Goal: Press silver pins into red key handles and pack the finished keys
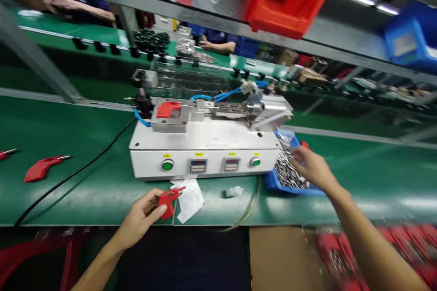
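My left hand (143, 213) grips a red gun-shaped plastic handle (167, 202) between thumb and fingers, over the bench's front edge beside a white tissue (190, 200). At the right, my right hand (312, 166) is over a blue bin (290, 188) filled with small metal parts (290, 170). Its fingers are curled together; whatever they pinch, if anything, is hidden. Between and behind my hands stands a white bench machine (205, 141) with green buttons and two counters. Another red handle with a metal rod (169, 109) lies in the fixture on its left end.
Two red handles with rods, one of them (43, 168), lie left on the green bench (85, 191), near a black cable (78, 168). A small clear bottle (234, 192) lies in front. Overhead are a red bin (290, 0) and a blue bin (409, 36). Co-workers sit opposite.
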A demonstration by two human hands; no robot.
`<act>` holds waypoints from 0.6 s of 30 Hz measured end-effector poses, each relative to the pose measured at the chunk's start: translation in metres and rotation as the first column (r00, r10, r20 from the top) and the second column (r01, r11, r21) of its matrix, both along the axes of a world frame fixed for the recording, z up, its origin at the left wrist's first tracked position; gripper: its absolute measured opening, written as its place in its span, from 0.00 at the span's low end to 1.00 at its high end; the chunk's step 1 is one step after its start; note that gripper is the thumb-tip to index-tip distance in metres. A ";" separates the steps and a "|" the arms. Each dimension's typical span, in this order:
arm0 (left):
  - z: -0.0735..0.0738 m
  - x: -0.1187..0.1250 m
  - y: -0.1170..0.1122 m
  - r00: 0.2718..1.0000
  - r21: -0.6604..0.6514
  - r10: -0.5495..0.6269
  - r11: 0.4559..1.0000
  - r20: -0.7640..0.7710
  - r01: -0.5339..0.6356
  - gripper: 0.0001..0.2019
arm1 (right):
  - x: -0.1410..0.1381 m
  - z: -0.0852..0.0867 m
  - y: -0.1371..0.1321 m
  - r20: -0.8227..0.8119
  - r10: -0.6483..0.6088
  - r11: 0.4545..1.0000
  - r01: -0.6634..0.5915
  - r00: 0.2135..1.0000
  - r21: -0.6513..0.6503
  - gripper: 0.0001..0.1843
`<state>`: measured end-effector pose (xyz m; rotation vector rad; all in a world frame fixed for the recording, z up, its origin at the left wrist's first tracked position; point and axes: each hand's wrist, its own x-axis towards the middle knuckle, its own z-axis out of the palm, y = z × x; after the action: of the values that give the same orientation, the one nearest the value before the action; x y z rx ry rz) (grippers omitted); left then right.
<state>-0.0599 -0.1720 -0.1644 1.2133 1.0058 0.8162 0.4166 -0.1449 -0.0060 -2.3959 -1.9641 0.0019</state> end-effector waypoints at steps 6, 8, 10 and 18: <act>0.001 0.012 0.020 0.994 0.045 -0.082 0.996 0.073 0.079 0.17 | -0.053 0.074 0.015 -0.198 0.364 0.850 -0.238 0.910 0.470 0.14; -0.001 0.014 0.022 0.993 0.053 -0.049 0.998 0.103 0.044 0.17 | -0.085 0.074 0.026 -0.188 0.458 0.797 -0.308 0.869 0.520 0.12; -0.003 0.015 0.022 0.992 0.067 -0.006 0.998 0.126 -0.002 0.16 | -0.119 0.065 0.044 -0.186 0.544 0.753 -0.377 0.818 0.540 0.11; 0.000 0.014 0.023 0.997 0.128 -0.034 0.991 0.065 0.026 0.13 | -0.221 0.028 0.162 -0.144 0.684 0.667 -0.533 0.715 0.521 0.09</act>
<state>-0.0455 -0.1494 -0.1641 1.2979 0.8898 0.9025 0.1959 0.0174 0.0215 -1.2590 -2.1962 -0.0207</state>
